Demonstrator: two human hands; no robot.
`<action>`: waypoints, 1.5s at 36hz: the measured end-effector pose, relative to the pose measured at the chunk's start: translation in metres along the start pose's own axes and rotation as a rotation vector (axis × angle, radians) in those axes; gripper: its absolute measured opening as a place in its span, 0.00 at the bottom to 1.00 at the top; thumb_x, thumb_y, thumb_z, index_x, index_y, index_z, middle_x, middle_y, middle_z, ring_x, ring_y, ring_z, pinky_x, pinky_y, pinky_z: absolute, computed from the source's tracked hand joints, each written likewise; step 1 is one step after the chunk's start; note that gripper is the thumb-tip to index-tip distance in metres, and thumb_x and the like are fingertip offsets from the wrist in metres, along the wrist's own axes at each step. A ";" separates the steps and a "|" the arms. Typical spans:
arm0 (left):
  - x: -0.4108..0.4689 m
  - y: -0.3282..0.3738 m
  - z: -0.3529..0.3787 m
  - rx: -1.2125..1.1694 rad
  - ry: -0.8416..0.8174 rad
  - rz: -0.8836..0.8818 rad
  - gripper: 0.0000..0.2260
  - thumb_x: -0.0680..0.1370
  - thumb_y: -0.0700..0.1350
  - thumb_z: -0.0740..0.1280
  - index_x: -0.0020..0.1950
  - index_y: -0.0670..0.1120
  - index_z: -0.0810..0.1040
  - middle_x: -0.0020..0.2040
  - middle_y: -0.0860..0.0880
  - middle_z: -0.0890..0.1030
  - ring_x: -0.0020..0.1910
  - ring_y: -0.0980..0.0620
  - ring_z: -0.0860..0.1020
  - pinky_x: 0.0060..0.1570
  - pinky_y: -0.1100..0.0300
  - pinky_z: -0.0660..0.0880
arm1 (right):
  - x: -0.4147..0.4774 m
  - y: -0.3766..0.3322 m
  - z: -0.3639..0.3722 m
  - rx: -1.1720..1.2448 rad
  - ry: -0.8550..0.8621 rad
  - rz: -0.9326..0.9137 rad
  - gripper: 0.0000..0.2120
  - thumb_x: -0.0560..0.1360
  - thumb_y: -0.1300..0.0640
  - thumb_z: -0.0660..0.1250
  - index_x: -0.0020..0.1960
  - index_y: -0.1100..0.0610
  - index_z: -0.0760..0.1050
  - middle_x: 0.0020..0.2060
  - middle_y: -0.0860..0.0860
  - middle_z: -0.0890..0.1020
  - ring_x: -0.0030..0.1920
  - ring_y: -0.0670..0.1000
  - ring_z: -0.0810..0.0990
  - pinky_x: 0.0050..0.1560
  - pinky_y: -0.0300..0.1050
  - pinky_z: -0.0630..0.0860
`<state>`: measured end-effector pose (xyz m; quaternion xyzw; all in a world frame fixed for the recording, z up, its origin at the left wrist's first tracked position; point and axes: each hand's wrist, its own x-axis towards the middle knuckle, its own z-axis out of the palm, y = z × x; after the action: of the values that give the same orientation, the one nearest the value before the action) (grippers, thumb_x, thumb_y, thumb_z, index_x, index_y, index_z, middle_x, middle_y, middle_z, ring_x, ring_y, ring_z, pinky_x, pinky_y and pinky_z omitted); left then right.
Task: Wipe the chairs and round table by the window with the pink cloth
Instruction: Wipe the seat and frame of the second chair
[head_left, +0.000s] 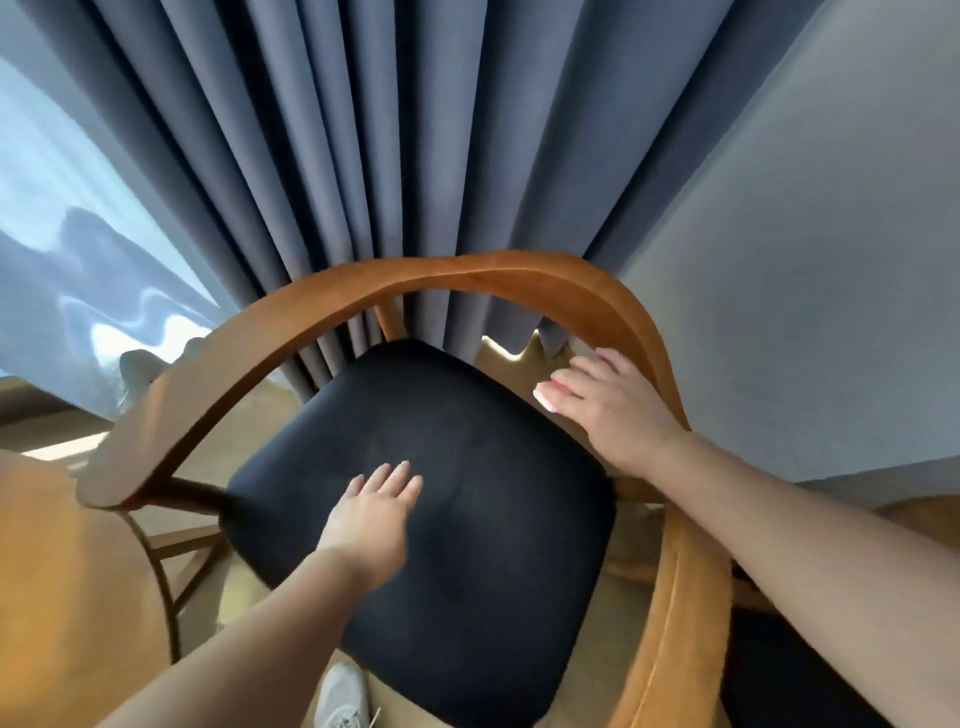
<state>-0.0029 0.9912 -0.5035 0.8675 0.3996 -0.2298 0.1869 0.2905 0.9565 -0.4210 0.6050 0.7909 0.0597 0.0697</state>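
Note:
I look down on a wooden chair with a curved back rail (363, 291) and a dark padded seat (467, 519). My left hand (371, 512) lies flat, palm down, on the seat's near left part, fingers stretched out and holding nothing. My right hand (608, 410) reaches over the chair's right armrest (675, 597) near the seat's far right corner, fingers extended. A small pale pink patch shows at its thumb tip; I cannot tell whether that is cloth or a nail. No pink cloth is plainly in view.
Grey-blue curtains (389, 156) hang right behind the chair, with a bright window (62, 234) at left and a wall (805, 260) at right. A brown table edge (57, 571) is at left. My white shoe (340, 696) stands below the seat's front.

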 end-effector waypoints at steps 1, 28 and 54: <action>0.008 0.003 0.011 0.014 -0.018 0.008 0.33 0.76 0.39 0.56 0.79 0.50 0.47 0.79 0.50 0.44 0.77 0.49 0.44 0.75 0.52 0.45 | 0.010 0.008 0.006 -0.046 -0.006 -0.039 0.24 0.74 0.66 0.49 0.58 0.59 0.80 0.50 0.55 0.83 0.54 0.61 0.80 0.63 0.60 0.72; 0.078 0.012 0.103 -0.099 -0.097 -0.018 0.29 0.80 0.45 0.52 0.79 0.52 0.42 0.78 0.52 0.38 0.77 0.46 0.39 0.75 0.45 0.45 | 0.067 0.071 0.084 -0.766 -0.346 -0.060 0.29 0.82 0.54 0.46 0.79 0.59 0.40 0.79 0.56 0.42 0.78 0.58 0.39 0.74 0.57 0.35; 0.084 0.011 0.104 -0.061 -0.128 0.003 0.30 0.80 0.45 0.52 0.78 0.51 0.41 0.78 0.50 0.37 0.77 0.45 0.39 0.73 0.43 0.46 | 0.057 0.083 0.072 -0.873 -0.431 -0.168 0.29 0.82 0.54 0.51 0.79 0.58 0.43 0.79 0.56 0.44 0.78 0.58 0.40 0.74 0.58 0.33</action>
<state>0.0283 0.9827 -0.6340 0.8455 0.3925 -0.2721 0.2388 0.3682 1.0339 -0.4795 0.4522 0.7057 0.2532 0.4831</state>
